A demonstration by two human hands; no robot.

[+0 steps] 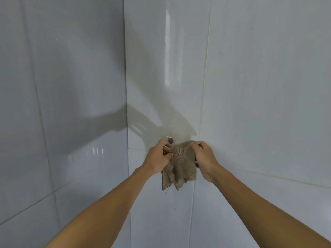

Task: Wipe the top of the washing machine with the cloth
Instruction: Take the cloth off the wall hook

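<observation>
The cloth [179, 165] is a brownish, coarse-woven rag with frayed edges, held up in the air in front of a tiled corner, a little below the middle of the view. It hangs between the two hands: the left hand [158, 157] grips its upper edge from the 9 o'clock side, fingers curled and thumb pinched onto the weave, and the right hand [204, 158] grips the upper edge from the 3 o'clock side, fingers closed around a bunched fold. The top edge is stretched taut between the two grips; the rest drops loose toward 6 o'clock, ending in a ragged hem with a stray thread.

At 12 o'clock of the left hand, just beside the cloth's upper left corner, a small round grey knob [170, 140] sticks out of the wall [259, 86]. Whether the cloth touches it cannot be told.

Both forearms reach in from the lower corners of the view, bare, well apart at the elbows and converging at the cloth. Below and to either side of the cloth the space is open.

The surroundings are glossy pale grey-white tiles with thin grout lines. Two walls meet in a vertical corner line at about 11 o'clock of the cloth. The left wall [62, 104] carries the dark shadow of an arm, and bright window-like reflections streak the tiles above the cloth.
</observation>
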